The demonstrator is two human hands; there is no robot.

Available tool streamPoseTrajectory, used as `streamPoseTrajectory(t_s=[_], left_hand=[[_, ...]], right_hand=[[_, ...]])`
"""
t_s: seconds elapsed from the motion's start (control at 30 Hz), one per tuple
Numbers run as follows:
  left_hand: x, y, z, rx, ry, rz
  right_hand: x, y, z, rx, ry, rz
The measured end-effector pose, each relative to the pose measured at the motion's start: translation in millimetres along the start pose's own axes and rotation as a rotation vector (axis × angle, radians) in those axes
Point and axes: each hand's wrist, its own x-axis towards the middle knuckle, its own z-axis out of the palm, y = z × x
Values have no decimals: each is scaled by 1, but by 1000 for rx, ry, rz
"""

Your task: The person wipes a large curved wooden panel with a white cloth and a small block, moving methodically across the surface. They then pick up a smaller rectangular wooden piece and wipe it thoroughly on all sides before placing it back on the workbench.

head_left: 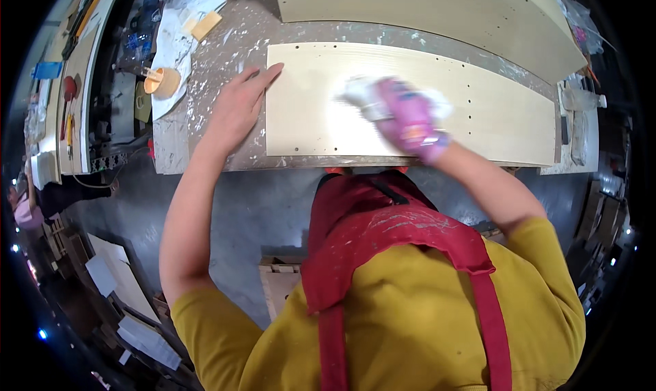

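Note:
A pale wooden panel (307,104) with small drilled holes lies flat on the paint-spattered workbench (236,42). My bare left hand (239,107) rests at the panel's left end, fingers stretched out, the tips touching its edge near the far corner. On my right hand (408,117) is a pink and purple glove, smeared by motion. That hand presses a white cloth (365,97) against the middle of the panel. Part of the cloth is hidden under the glove, and a bright glare lies on the wood beside it.
A second panel (410,1) lies beyond the first. At the left stand an orange cup (162,82) with a stick in it, a white sheet (179,42) and a yellow sponge-like block (206,26). A clear plastic bottle (579,100) is at the right. Another person (61,196) is far left.

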Motion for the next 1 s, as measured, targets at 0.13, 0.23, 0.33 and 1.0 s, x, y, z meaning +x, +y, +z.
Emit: streamPoseTrajectory(t_s=[0.13, 0.23, 0.33, 1.0], left_hand=[[0, -17, 5, 88, -5, 89], [-9, -24, 12, 176, 34, 212], [-14, -27, 24, 252, 92, 263], [-17, -28, 26, 403, 55, 245]], right_hand=[[22, -111, 69, 6, -306, -527], [1, -82, 53, 132, -270, -664], [-7, -62, 19, 58, -370, -575], [-3, -91, 43, -4, -327, -573]])
